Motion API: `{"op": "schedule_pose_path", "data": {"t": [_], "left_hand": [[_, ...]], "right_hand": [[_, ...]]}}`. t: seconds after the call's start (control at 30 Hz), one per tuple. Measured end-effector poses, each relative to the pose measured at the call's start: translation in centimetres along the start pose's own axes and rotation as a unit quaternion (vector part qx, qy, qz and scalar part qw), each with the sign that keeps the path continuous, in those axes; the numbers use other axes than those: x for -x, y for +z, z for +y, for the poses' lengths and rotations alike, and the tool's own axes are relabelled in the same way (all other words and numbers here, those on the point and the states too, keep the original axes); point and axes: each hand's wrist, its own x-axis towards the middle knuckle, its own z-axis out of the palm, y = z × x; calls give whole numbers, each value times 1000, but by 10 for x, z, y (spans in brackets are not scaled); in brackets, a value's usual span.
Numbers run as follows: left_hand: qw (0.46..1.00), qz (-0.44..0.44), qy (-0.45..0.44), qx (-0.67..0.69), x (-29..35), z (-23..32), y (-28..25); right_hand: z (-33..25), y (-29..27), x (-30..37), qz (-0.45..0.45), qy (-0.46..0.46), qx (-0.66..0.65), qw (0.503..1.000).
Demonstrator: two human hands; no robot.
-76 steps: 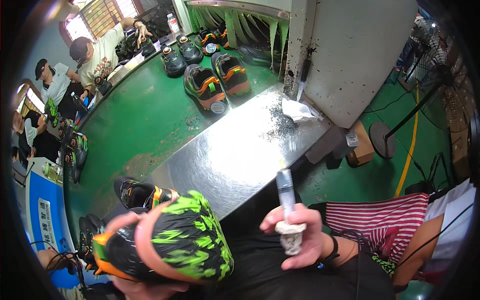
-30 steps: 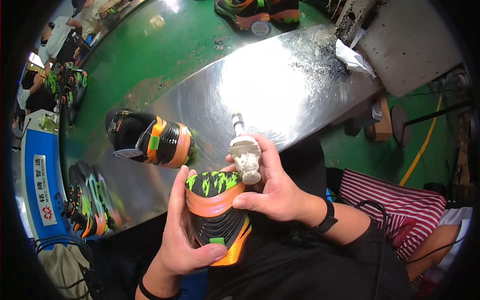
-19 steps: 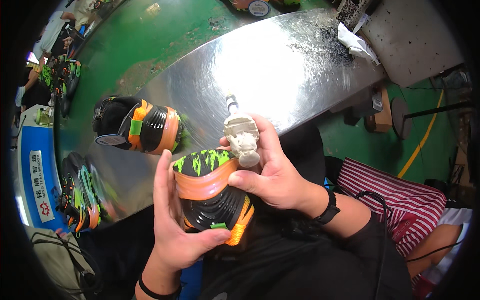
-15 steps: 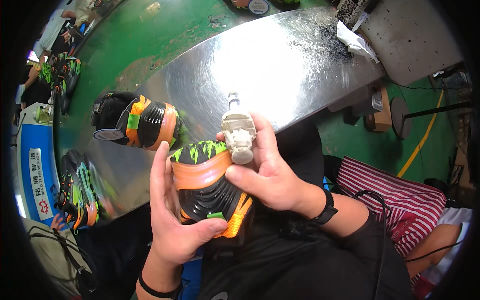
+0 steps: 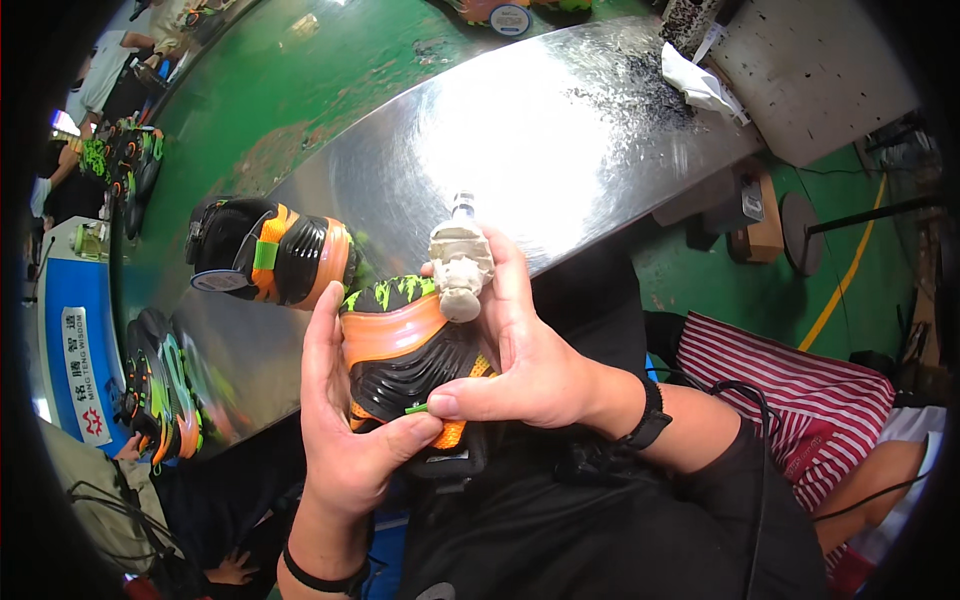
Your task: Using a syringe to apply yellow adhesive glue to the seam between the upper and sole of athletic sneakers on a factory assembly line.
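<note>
A black sneaker [image 5: 405, 355] with orange and neon-green parts is held in front of my body, its heel turned up. My left hand [image 5: 345, 450] wraps its left side, thumb beside the small green tab [image 5: 416, 408] at the heel. My right hand [image 5: 540, 370] braces the other side and has its thumb tip at that tab. Between the right fingers and the shoe sits a tool wrapped in off-white tape [image 5: 461, 265], its metal tip pointing away from me. What lies under the right fingers is hidden.
A similar shoe [image 5: 310, 255] with a round tag lies left on the shiny metal bench [image 5: 390, 180]. Several shoes [image 5: 160, 385] are farther left. A white cloth [image 5: 700, 82] is at the far right. Other people sit close by, one in a striped red garment [image 5: 780, 390].
My right thumb has moved from the sneaker's side down to the green tab. The tape-wrapped tool has shifted slightly left with the right hand.
</note>
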Motion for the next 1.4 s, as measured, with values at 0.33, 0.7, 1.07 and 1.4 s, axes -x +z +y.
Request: {"op": "schedule_pose_path", "data": {"t": [0.33, 0.7, 1.07, 1.4], "left_hand": [[995, 14, -25, 91, 3, 0, 1], [998, 21, -16, 64, 8, -2, -5], [994, 51, -44, 91, 11, -12, -3], [997, 60, -41, 36, 10, -11, 2]], "right_hand": [[-2, 11, 0, 23, -3, -34, 999], [-42, -38, 26, 26, -11, 113, 993], [-102, -103, 39, 149, -61, 597, 786], [-114, -115, 25, 88, -43, 649, 755]]}}
